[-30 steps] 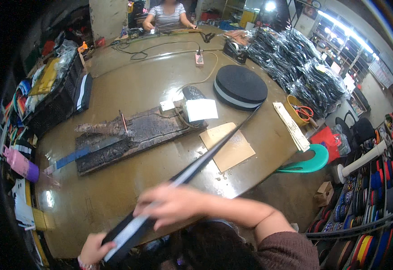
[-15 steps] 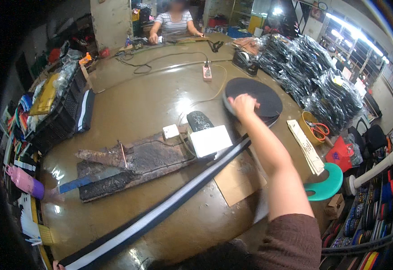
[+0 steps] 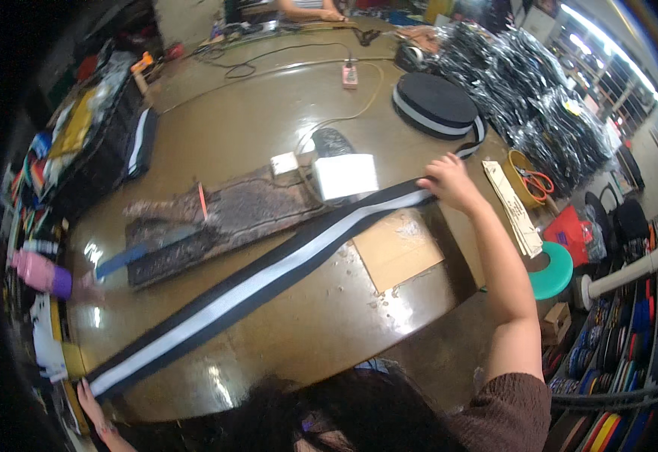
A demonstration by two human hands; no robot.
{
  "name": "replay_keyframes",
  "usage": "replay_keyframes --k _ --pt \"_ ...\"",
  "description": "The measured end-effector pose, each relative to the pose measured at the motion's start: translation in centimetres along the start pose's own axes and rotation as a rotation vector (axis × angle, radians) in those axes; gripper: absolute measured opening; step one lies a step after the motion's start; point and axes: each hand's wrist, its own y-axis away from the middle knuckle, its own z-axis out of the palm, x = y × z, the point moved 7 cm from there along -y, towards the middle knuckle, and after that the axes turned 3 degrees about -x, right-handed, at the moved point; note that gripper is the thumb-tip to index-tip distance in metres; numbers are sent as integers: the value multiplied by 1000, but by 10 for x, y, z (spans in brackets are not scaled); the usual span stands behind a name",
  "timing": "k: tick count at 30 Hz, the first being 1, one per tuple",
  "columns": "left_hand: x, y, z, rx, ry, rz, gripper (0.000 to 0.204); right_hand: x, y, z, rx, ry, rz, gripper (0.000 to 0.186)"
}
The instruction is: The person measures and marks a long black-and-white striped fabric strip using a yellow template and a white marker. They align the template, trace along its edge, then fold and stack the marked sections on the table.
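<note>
A wide black webbing strap [image 3: 265, 275] with a pale grey stripe runs diagonally across the table, from the lower left to the right. At its near left end, my left hand [image 3: 91, 407] grips the strap by the edge. My right hand [image 3: 453, 181] is closed on the strap farther right, fingers over its upper edge. Beyond that hand, the strap loops up to a large black webbing roll [image 3: 436, 102] lying flat on the table. A scorched dark board [image 3: 250, 203] lies just behind the strap, with a thin orange piece [image 3: 202, 202] standing on it.
A white box [image 3: 345, 175] and a brown cardboard sheet [image 3: 400, 252] flank the strap. Right: paper strips [image 3: 511, 207], orange-handled scissors [image 3: 536, 184], a green stool [image 3: 551, 275], bagged black goods [image 3: 495, 90]. A black crate [image 3: 92, 162] stands left. Another person's hands [image 3: 333, 15] rest at the far edge.
My right hand has left the roll's top and come nearer, and now grips the strap. The roll appears farther away, its striped side showing. My left hand still holds the strap's end.
</note>
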Motion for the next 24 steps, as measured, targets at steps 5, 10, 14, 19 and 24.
replay_keyframes --k 5,10,14,19,24 --pt "68 11 52 -158 107 173 48 62 8 -43 22 165 228 35" --pt "137 52 110 -69 -118 295 29 55 -15 -45 92 323 459 36" --pt "163 67 115 49 -142 406 22 -38 -3 8 -194 -201 346 44" --pt "181 69 118 14 -91 524 16 -107 46 29 -299 -110 304 37" --pt "196 73 128 -79 51 448 23 -149 13 -44 214 -352 45 16"
